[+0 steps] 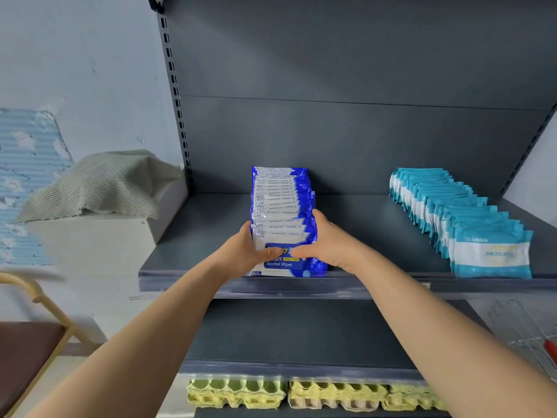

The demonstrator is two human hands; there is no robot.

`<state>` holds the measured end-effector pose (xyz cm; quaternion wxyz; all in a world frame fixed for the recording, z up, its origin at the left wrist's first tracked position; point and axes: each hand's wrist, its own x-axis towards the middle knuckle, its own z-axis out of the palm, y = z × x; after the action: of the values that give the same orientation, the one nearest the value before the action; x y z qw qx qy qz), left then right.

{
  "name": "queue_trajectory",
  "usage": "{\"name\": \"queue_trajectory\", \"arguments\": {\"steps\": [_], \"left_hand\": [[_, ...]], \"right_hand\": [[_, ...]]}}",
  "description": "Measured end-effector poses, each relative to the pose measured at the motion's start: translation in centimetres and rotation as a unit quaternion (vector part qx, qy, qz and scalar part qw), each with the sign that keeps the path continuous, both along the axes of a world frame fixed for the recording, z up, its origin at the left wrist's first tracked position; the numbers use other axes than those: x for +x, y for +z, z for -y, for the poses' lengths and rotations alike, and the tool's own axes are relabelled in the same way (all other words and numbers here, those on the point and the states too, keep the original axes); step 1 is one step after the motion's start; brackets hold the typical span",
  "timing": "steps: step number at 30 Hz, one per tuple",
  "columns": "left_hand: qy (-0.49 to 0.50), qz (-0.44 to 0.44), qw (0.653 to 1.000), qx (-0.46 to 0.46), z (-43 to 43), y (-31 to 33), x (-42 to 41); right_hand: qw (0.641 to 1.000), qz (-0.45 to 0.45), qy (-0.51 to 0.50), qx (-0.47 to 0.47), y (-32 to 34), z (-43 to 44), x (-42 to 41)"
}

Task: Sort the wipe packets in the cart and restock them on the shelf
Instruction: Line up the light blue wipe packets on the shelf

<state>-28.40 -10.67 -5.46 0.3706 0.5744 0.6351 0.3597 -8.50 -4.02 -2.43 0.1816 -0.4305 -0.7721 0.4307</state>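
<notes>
In the head view, both my hands were clamped on the blue alcohol wipe packets (280, 212). These stood on edge in a row at the centre of the frame, running from the front lip of the grey shelf (208, 236) back toward its rear panel. The left hand (247, 251) wrapped the left side of the front packets with its thumb laid across the printed face. The right hand (327, 247) mirrored it on the right side, the two thumb tips nearly meeting.

My worry was the front lip. The leading packet sat right at the edge, so I judged that any pull toward me could tip it off onto the lower shelf. The packs looked soft and slick, so squeezing too hard from both sides could bow them, and the row might fan out or topple like dominoes once I let go.

The teal wipe packets (461, 218) stood in their own leaning row at the right of the frame, well apart, so mixing the two seemed unlikely. Something like wire mesh showed at the lower right edge, too blurred for me to read.
</notes>
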Motion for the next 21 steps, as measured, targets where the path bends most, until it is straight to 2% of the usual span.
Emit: {"name": "queue_trajectory", "arguments": {"steps": [6, 9, 12, 16, 21], "left_hand": [[0.009, -0.015, 1.000, -0.010, 0.3, 0.4, -0.3], [0.003, -0.050, 0.999, 0.000, 1.0, 0.1, -0.8], [0.010, -0.069, 0.997, 0.025, 1.2, -0.2, -0.7], [0.006, -0.066, 0.997, 0.050, 1.5, -0.1, -0.3], [0.020, -0.138, 0.990, 0.038, 1.2, 0.6, 0.3]], "right_hand": [[1.000, -0.017, -0.022, -0.008, 1.0, 0.5, 1.1], [0.999, -0.009, -0.042, -0.011, 0.2, 0.5, 2.2], [0.997, 0.022, -0.073, 0.027, -0.6, 0.6, 2.3], [0.995, -0.009, -0.077, 0.061, -0.4, 0.9, 2.0], [0.990, 0.026, -0.067, 0.119, 0.0, 0.7, 0.9]]}}
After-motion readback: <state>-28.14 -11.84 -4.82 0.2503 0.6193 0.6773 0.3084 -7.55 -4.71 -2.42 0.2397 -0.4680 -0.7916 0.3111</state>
